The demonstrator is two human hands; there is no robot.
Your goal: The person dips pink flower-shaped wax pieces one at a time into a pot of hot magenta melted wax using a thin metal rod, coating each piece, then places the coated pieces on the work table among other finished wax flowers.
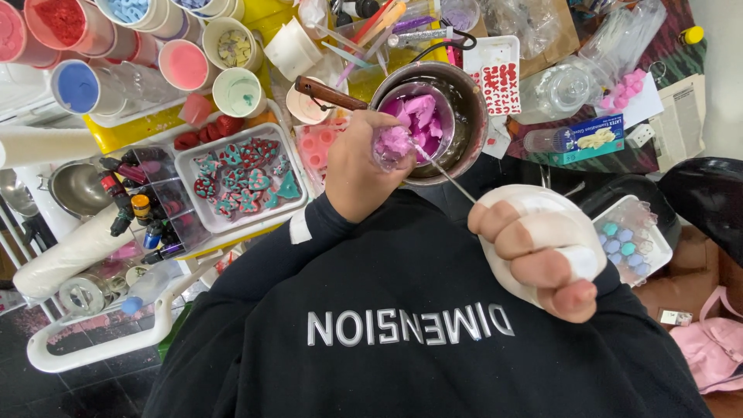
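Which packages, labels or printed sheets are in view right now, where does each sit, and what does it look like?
Flat blue and teal cardboard box: right of the metal pot, rectangular, pale picture on its front.
White rectangular tray with red letter shapes: just right of the pot's rim.
White printed paper sheet: far right edge, dense dark print.
Small dark bottles with coloured labels: clear organiser, left.

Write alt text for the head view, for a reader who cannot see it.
A person's left hand holds a pink lump over a metal pot of pink chunks, while the right hand grips a white cup. A tray of coloured moulded shapes sits nearby.
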